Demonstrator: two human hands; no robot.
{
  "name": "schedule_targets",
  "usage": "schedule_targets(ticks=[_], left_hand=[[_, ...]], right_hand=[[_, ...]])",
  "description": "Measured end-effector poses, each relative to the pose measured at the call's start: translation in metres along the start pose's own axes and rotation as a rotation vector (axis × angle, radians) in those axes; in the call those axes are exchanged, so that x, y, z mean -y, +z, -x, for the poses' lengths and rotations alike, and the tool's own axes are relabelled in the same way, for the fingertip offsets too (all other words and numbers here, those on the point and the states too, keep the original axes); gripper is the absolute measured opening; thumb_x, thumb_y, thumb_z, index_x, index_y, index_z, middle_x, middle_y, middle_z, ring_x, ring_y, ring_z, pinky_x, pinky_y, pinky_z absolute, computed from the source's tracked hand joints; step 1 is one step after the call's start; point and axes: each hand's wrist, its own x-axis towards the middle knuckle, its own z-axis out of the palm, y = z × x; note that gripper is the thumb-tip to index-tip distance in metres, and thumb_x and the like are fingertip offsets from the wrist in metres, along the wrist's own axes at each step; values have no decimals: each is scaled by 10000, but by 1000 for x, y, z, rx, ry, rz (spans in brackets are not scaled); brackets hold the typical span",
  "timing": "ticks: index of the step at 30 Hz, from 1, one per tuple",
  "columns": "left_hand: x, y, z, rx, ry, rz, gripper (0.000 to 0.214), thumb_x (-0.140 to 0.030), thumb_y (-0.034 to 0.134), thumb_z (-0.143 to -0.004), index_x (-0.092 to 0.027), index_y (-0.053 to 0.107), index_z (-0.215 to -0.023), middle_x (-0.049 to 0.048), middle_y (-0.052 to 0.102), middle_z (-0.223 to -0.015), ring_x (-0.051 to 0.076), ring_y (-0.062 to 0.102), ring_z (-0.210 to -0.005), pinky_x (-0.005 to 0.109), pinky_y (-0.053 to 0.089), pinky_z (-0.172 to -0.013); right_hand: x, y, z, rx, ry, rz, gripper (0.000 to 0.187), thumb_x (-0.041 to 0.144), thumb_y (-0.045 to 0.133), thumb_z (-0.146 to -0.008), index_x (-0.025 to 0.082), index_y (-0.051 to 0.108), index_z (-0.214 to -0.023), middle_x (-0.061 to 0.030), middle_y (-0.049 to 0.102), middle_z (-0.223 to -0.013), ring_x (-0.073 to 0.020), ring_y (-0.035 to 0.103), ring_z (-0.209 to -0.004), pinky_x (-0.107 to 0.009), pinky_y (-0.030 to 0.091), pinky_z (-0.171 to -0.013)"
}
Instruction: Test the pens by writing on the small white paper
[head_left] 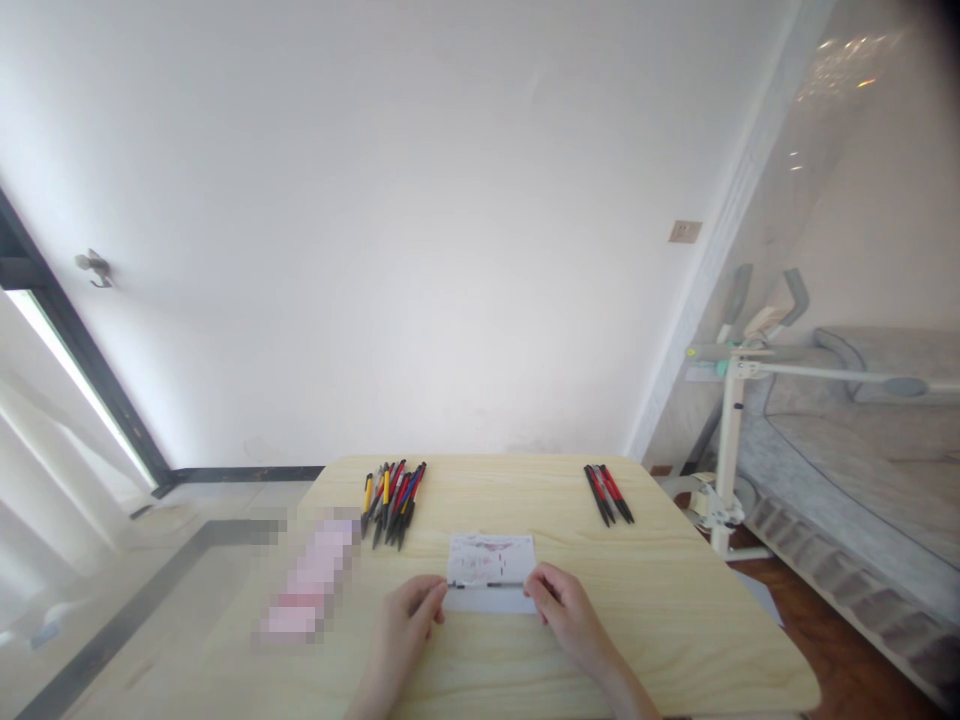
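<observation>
The slim rod [491,585], perhaps a pen refill though too small to be sure, stretches level across the marked white paper [480,565] before me. The fingers of my left hand [411,607] pinch its left end; those of my right hand [561,602] are closed on its right. Farther up the worktop [495,490] lie mixed pens [386,487] leftward and red-and-black pens [611,484] rightward.
</observation>
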Motion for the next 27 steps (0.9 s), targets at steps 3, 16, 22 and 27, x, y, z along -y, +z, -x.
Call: schedule_targets(ticks=[3, 16, 22, 27], left_hand=[[0, 0, 1, -5, 1, 1, 332, -452, 549, -719, -142, 665, -742, -19, 523, -491, 109, 437, -436, 211, 352, -431], [1, 1, 0, -3, 7, -5, 329, -453, 533, -730, -145, 649, -727, -33, 489, -492, 105, 428, -447, 202, 337, -436], [-2, 1, 0, -2, -16, 24, 335, -467, 545, -713, -146, 639, -716, -36, 487, -482, 103, 419, -436, 205, 330, -431], [-6, 1, 1, -9, -26, 43, 339, -478, 554, -699, -148, 633, -701, -34, 493, -478, 107, 427, -437, 209, 333, -432]], right_hand=[[0, 0, 0, 2, 6, -5, 263, 345, 461, -827, 162, 530, -651, 53, 420, -505, -101, 410, -489, -208, 298, -484], [3, -1, 0, 4, 5, -3, 261, 353, 466, -821, 163, 533, -655, 56, 417, -498, -104, 416, -495, -212, 308, -499], [4, -1, 0, 4, 7, 12, 290, 381, 449, -824, 165, 538, -653, 51, 414, -492, -110, 413, -495, -218, 311, -503], [5, -1, 0, 2, 12, 17, 309, 408, 445, -824, 166, 541, -658, 50, 412, -486, -114, 409, -494, -222, 314, -505]])
